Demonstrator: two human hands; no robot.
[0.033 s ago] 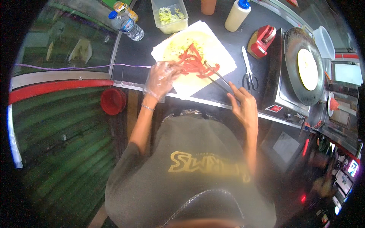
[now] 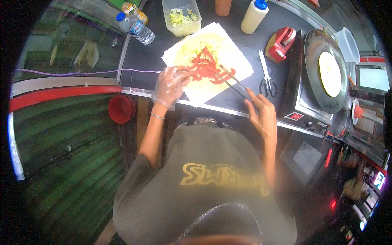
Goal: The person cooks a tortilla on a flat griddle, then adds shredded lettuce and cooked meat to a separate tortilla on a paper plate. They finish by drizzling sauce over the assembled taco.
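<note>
A round yellow flatbread [image 2: 181, 51] lies on square white paper [image 2: 234, 61] on the dark counter. Chopped pale-green shreds [image 2: 204, 41] and a heap of glossy red strips [image 2: 206, 69] cover part of it. My left hand [image 2: 171, 83], in a clear plastic glove, reaches over the flatbread's left side. Its fingers are drawn together on the end of a red strip, partly blurred. My right hand [image 2: 262, 112], bare, grips metal tongs [image 2: 239, 83] from the right. The tongs' tips are at the right end of the red heap.
A tub of shredded greens [image 2: 181, 26], a water bottle [image 2: 139, 30] and a squeeze bottle [image 2: 255, 16] stand at the back. Scissors [image 2: 267, 79] and a red tape dispenser [image 2: 281, 44] lie right. Beyond, a dark pan [image 2: 312, 69] on a stove holds another flatbread [image 2: 330, 75].
My left hand has shifted very slightly left. The tongs and the red strips look almost the same.
</note>
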